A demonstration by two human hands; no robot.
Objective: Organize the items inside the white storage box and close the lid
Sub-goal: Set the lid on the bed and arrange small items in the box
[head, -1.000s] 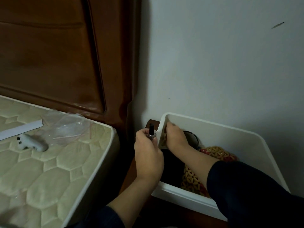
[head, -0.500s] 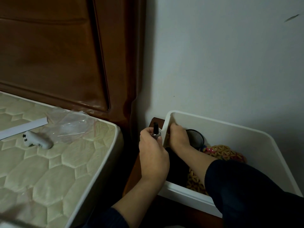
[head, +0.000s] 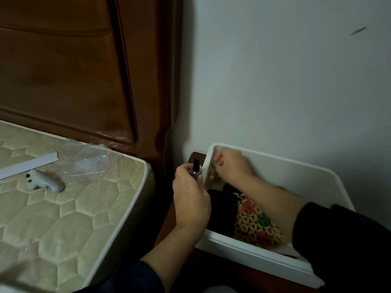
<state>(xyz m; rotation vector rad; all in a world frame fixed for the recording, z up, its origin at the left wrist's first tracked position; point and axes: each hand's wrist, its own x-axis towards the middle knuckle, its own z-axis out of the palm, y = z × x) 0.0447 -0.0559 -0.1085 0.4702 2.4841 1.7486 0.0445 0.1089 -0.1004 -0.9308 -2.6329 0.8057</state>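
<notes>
Your left hand (head: 191,199) grips a small bottle (head: 196,168) just outside the white storage box (head: 281,166), probably to keep it out of the way. Your right hand (head: 229,166) is curled in the far left corner inside; I cannot tell what it pinches. No lid is visible.

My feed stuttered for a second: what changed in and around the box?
The right hand rose from among the items toward the box's far left corner, covering the round dark thing. The left hand still holds the small bottle outside; box contents unmoved.
</notes>
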